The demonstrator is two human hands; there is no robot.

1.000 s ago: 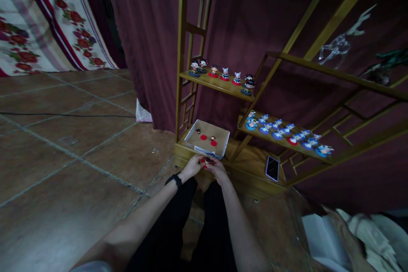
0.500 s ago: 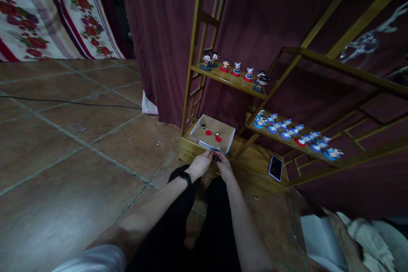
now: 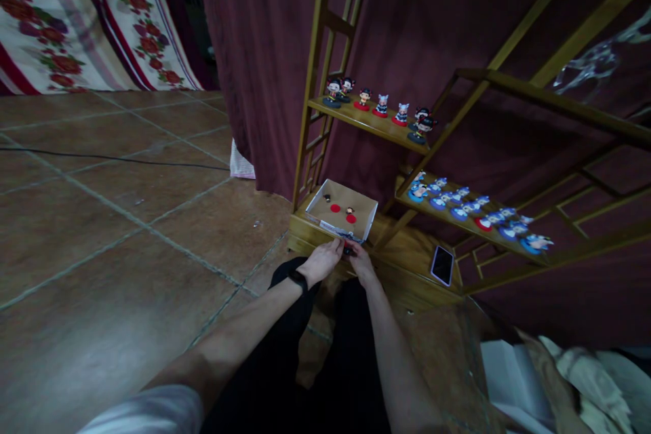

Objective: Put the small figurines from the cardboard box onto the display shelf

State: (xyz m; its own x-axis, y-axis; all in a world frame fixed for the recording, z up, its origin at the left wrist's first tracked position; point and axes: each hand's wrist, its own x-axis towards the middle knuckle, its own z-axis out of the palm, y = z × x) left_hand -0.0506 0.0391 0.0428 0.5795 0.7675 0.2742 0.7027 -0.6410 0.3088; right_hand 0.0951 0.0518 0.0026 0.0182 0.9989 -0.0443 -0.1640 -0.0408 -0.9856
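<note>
Close together in front of a shallow cardboard box (image 3: 312, 209), my left hand (image 3: 327, 260) and my right hand (image 3: 361, 263) are closed around a small figurine (image 3: 348, 251). Only dark and red bits of it show between the fingers. Inside the box lie red discs (image 3: 351, 219), a small figurine head (image 3: 350, 210) and a little dark piece (image 3: 327, 198). The box rests on the low wooden base of the shelf, just beyond my fingertips.
Several figurines (image 3: 382, 106) stand on the upper wooden shelf (image 3: 369, 125), and blue ones (image 3: 462, 203) on the shelf to the right. A phone (image 3: 442, 265) lies on the base. At lower right, another person's arm (image 3: 546, 380) is beside a white box (image 3: 511, 380).
My hands stay together on the figurine, with the fingers shifted slightly around it. The whole view has moved a little; the box contents look the same.
</note>
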